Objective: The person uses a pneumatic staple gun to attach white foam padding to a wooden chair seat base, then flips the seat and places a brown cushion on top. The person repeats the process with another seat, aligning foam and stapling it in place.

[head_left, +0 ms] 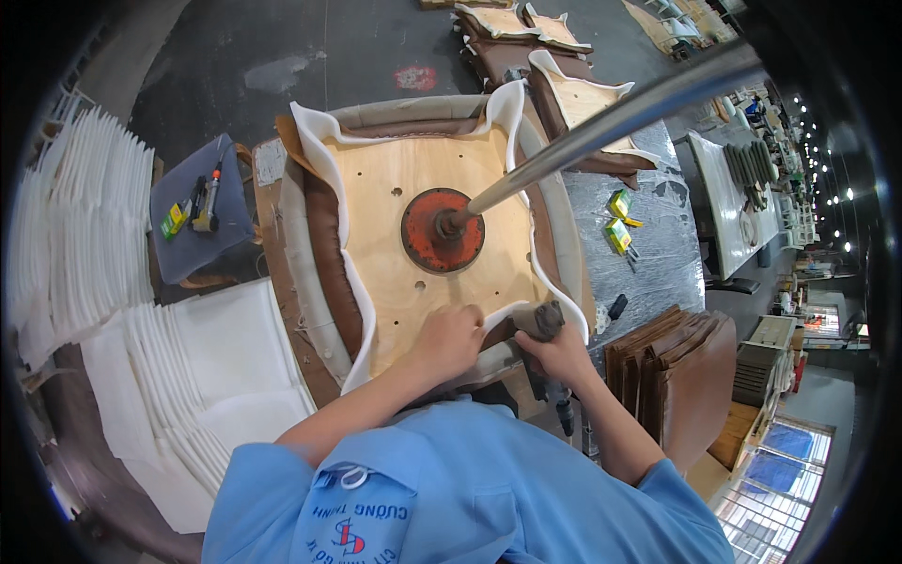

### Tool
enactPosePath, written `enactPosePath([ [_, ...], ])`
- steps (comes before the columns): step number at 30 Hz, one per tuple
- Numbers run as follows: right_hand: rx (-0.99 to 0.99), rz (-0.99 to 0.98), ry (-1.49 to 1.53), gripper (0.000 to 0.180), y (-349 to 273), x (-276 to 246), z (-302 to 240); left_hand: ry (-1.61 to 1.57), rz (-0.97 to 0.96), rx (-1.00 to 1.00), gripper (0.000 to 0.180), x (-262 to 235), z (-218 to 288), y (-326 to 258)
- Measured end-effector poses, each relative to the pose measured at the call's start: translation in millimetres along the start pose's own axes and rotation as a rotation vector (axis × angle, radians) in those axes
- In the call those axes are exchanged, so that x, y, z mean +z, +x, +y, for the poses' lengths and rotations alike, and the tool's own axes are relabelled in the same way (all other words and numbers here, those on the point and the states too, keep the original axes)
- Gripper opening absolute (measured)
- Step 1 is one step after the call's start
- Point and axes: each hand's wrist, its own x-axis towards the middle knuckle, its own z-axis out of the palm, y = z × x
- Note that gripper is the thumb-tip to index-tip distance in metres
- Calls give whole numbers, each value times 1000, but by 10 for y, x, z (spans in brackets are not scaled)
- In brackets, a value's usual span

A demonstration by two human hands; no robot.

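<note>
A wooden seat board (376,235) lies underside up in front of me, with white padding (344,226) and a brown cover (349,315) standing up around its edges. A round red press plate (427,252) on a metal rod (601,127) bears on the board's middle. My left hand (451,340) is closed at the board's near edge, its fingers curled on the edge of the cover and padding. In my right hand (562,357) is a dark staple gun (539,321), held at the near right corner beside the padding. The fingertips of both hands are partly hidden.
White padding sheets (80,226) are stacked at the left, beside a blue-grey stool (202,246) carrying tools. On the right, a plastic-covered table (658,244) holds small green-yellow boxes (617,235). Brown covers (681,376) stand near my right arm. More seat boards (587,94) lie beyond.
</note>
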Motion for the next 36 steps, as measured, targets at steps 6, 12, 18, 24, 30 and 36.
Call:
enactPosePath([
  [6, -113, 126, 232, 61, -436, 353, 341, 281, -27, 119, 22, -44, -172, -748],
  [12, -220, 241, 201, 64, -422, 400, 339, 359, 44, 213, 22, 117, -483, -544],
  [18, -131, 205, 178, 64, -368, 307, 247, 361, 7, 278, 19, 80, -454, -551],
  [24, -208, 237, 104, 63, -276, 328, 367, 246, 191, 338, 18, 186, -556, -598],
  [30, -46, 106, 196, 62, -480, 356, 117, 167, 304, 316, 15, 285, -623, -575],
  [36, 32, -105, 252, 59, -519, 613, -92, 125, 325, 267, 15, 319, -585, -522],
])
